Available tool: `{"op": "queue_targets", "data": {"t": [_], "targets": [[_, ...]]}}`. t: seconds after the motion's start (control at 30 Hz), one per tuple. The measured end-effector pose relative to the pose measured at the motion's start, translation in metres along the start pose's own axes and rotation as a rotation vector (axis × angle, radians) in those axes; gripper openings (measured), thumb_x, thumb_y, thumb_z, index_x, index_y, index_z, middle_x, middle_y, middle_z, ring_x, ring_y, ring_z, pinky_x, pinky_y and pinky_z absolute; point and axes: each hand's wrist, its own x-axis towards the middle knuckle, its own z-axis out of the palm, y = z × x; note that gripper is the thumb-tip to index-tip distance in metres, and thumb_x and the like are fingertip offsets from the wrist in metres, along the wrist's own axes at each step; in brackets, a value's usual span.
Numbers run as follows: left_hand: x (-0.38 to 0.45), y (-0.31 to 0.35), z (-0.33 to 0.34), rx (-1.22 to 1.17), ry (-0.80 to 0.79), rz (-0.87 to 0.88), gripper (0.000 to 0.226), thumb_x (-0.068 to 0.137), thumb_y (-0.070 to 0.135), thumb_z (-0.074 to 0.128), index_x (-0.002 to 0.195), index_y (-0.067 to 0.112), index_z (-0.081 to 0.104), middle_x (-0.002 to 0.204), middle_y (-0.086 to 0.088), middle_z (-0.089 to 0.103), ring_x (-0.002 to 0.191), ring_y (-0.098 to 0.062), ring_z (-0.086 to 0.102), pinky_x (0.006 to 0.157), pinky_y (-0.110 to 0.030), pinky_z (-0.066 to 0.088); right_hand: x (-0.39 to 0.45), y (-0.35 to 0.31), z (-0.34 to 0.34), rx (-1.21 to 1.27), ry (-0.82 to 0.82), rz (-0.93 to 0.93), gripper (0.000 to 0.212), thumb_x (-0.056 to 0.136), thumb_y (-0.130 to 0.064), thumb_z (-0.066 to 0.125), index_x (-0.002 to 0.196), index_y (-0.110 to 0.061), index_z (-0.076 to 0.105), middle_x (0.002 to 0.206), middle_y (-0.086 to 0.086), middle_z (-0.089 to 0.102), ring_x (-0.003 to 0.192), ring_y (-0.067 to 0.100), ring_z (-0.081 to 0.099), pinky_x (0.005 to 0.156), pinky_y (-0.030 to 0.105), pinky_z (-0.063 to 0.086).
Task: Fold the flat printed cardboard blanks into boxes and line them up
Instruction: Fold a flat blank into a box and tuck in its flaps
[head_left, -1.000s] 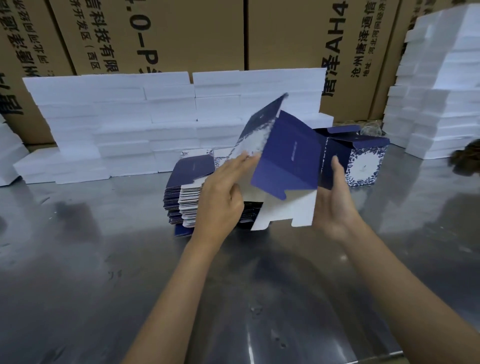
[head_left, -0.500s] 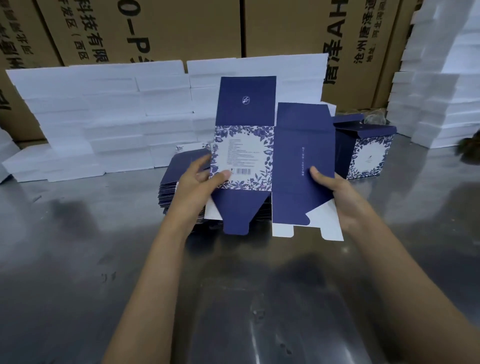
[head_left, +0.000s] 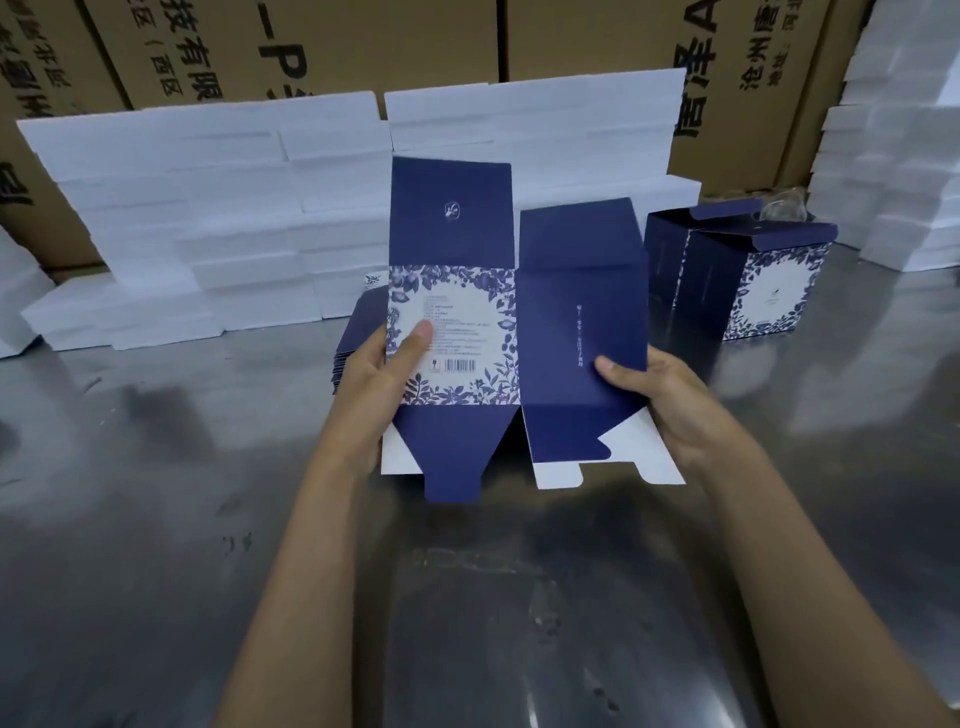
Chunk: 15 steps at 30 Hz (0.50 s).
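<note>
I hold one navy blank (head_left: 576, 291) upright above the steel table (head_left: 156, 493), its printed side facing me. My left hand (head_left: 379, 374) grips its left edge, thumb on the white floral panel with the barcode. My right hand (head_left: 660, 400) grips the plain navy panel at the right edge. Bottom flaps hang below my hands and top flaps stand up. Behind the blank, mostly hidden, lies the stack of flat blanks (head_left: 358, 338). One folded box (head_left: 737, 275) with its lid flaps up stands to the right.
White foam slabs (head_left: 208, 218) are stacked in a wall along the back, with another tall pile (head_left: 893, 156) at the right. Brown shipping cartons (head_left: 363, 47) stand behind them. The near part of the table is bare metal.
The blank has swung from tilted with its white underside showing to upright and spread flat with print toward me. Both hands have shifted to grip its two side edges.
</note>
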Motion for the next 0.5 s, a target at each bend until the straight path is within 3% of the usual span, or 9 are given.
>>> {"op": "queue_targets", "data": {"t": [0.17, 0.33, 0.5], "targets": [[-0.002, -0.006, 0.005, 0.110, 0.012, 0.084, 0.023, 0.099, 0.041, 0.061, 0.121, 0.038, 0.066, 0.116, 0.013, 0.073, 0.105, -0.011, 0.071, 0.088, -0.035, 0.056, -0.006, 0.006, 0.003, 0.067, 0.056, 0.052, 0.036, 0.084, -0.028, 0.079, 0.116, -0.013, 0.075, 0.122, 0.015, 0.073, 0.107, 0.033, 0.073, 0.082, 0.042, 0.060], [-0.005, -0.007, 0.012, 0.076, -0.021, 0.039, 0.019, 0.097, 0.049, 0.059, 0.109, 0.043, 0.072, 0.108, 0.010, 0.076, 0.095, -0.008, 0.074, 0.073, -0.022, 0.058, -0.006, 0.006, 0.001, 0.086, 0.128, -0.031, 0.028, 0.098, -0.028, 0.066, 0.124, -0.018, 0.071, 0.123, 0.009, 0.073, 0.110, 0.027, 0.072, 0.084, 0.040, 0.060], [-0.003, -0.008, 0.012, 0.113, 0.105, 0.029, 0.026, 0.101, 0.053, 0.049, 0.110, 0.039, 0.068, 0.107, 0.018, 0.075, 0.100, -0.005, 0.072, 0.098, -0.040, 0.054, -0.011, 0.006, 0.000, 0.003, 0.025, 0.018, 0.030, 0.094, -0.035, 0.070, 0.120, -0.021, 0.074, 0.123, 0.012, 0.073, 0.107, 0.028, 0.073, 0.082, 0.040, 0.060]]}}
